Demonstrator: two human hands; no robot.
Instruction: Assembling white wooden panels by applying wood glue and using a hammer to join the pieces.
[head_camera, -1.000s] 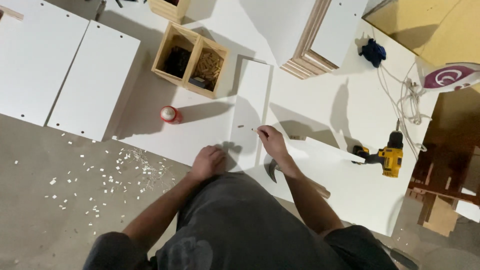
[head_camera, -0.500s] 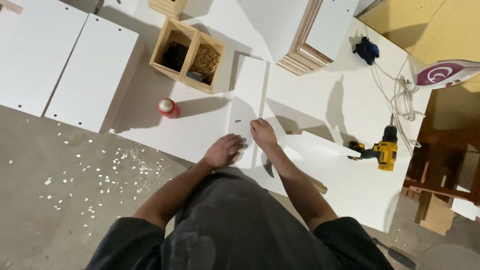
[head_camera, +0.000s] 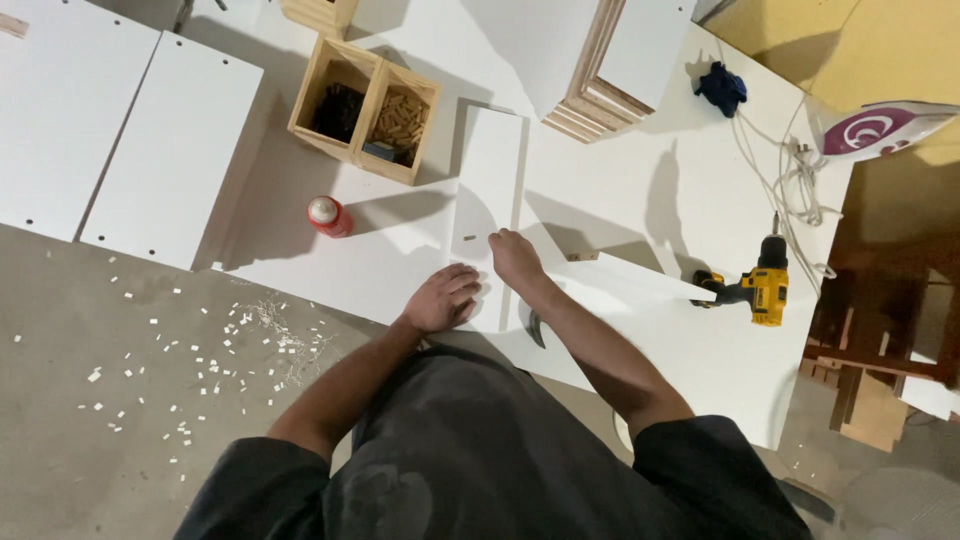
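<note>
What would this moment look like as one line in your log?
left hand: flat on white board | right hand: fingertips on board by small peg | nearby: red bottle, yellow drill

**Count of things on the work surface**

Two hands (head_camera: 442, 298) (head_camera: 515, 256) on one narrow panel (head_camera: 487, 200). Two white boards (head_camera: 172, 150) (head_camera: 60, 110) at the left edge. One wooden box (head_camera: 365, 108) with two compartments. One red-capped bottle (head_camera: 328, 216). One yellow drill (head_camera: 762, 285) near the right edge. One iron (head_camera: 872, 128), one blue cloth (head_camera: 722, 88), one stack of panels (head_camera: 610, 70) at the far edge.
</note>
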